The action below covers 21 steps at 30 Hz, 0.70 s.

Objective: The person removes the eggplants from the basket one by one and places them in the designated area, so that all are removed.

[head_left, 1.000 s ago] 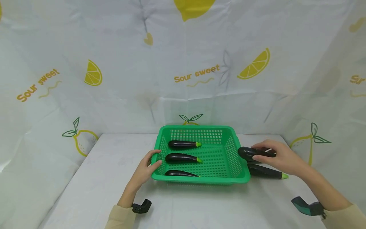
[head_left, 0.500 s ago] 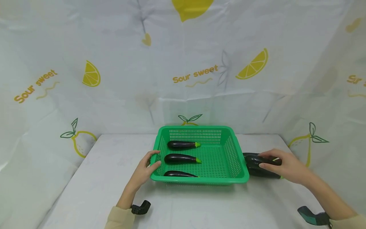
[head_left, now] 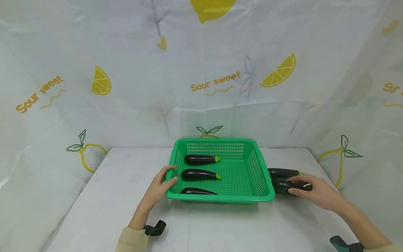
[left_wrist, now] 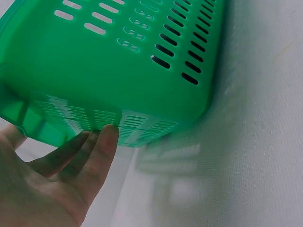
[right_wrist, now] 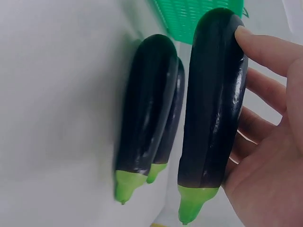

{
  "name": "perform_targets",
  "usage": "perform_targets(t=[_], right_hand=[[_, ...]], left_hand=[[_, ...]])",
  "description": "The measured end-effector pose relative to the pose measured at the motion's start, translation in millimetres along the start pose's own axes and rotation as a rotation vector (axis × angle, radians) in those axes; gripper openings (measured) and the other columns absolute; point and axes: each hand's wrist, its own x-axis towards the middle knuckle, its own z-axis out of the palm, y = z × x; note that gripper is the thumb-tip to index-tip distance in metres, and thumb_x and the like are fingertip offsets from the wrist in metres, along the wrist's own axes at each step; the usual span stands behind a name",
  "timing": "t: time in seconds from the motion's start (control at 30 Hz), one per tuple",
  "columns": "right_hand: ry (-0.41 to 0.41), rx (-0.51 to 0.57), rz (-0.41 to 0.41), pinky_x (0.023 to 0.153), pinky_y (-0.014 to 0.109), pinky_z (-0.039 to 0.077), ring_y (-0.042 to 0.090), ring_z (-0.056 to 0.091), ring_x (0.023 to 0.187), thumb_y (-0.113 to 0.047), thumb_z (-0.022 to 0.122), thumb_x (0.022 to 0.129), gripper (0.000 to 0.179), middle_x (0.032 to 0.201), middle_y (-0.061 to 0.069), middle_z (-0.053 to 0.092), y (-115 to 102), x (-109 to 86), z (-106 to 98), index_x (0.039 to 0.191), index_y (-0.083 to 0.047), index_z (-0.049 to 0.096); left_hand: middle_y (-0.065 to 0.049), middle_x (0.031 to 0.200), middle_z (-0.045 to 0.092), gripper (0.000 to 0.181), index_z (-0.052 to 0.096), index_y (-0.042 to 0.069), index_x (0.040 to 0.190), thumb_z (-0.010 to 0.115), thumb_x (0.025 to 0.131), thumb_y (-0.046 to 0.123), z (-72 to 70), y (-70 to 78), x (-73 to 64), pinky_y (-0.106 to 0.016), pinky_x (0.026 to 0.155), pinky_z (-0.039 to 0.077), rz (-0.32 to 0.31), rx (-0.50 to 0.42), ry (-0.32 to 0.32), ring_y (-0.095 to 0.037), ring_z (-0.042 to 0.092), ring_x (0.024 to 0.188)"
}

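Note:
A green plastic basket (head_left: 220,198) stands on the table, and my left hand (head_left: 157,187) grips its left rim. In the left wrist view, fingertips (left_wrist: 110,135) touch its slotted outer wall. My right hand (head_left: 318,191) holds an eggplant (right_wrist: 213,104) between thumb and fingers, just right of the basket. Two more eggplants lie on the table beside it: a nearer one (right_wrist: 147,104) and a farther one (right_wrist: 171,123). From the head, the farther eggplant (head_left: 283,173) shows behind the held one, which largely hides the nearer.
Inside the basket lie three spaced eggplants: a back one (head_left: 199,159), a middle one (head_left: 198,174) and a front one (head_left: 195,191) partly hidden by the rim. A white lemon-print sheet (head_left: 141,105) hangs behind the white table (head_left: 126,175).
My right hand has carried the held eggplant from beside the basket's right rim downward, toward me and slightly right, over the nearer eggplant. The left hand stays on the rim.

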Motion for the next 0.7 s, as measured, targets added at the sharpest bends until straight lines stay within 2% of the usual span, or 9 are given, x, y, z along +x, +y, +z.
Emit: perform_targets(t=[0.27,0.43,0.7], right_hand=[[-0.041,-0.008,0.048,0.078,0.035,0.055,0.021,0.062,0.099,-0.036,0.08,0.089,0.039,0.111,0.004,0.069,12.5,-5.7,11.0,0.116,-0.009,0.073],[-0.083,0.0,0.087,0.081,0.04,0.053,0.025,0.061,0.102,-0.038,0.079,0.089,0.042,0.113,0.005,0.069,19.1,-9.2,18.3,0.118,-0.01,0.072],[-0.067,0.01,0.078,0.089,0.061,0.05,0.04,0.062,0.11,-0.034,0.08,0.088,0.042,0.117,0.012,0.069,22.7,-9.9,24.3,0.119,-0.007,0.071]], left_hand=[[-0.016,0.154,0.044,0.049,0.05,0.01,0.146,0.065,0.101,0.025,0.4,0.8,0.1,-0.064,0.117,0.024,-0.003,-0.005,0.0,-0.038,0.035,0.147],[-0.015,0.154,0.045,0.049,0.051,0.012,0.146,0.066,0.101,0.026,0.5,0.5,0.1,-0.063,0.117,0.025,-0.004,-0.003,0.002,-0.037,0.036,0.147],[-0.015,0.155,0.044,0.049,0.05,0.012,0.146,0.065,0.101,0.025,-0.7,1.5,-1.1,-0.064,0.117,0.023,-0.007,0.0,-0.003,-0.038,0.035,0.147]])
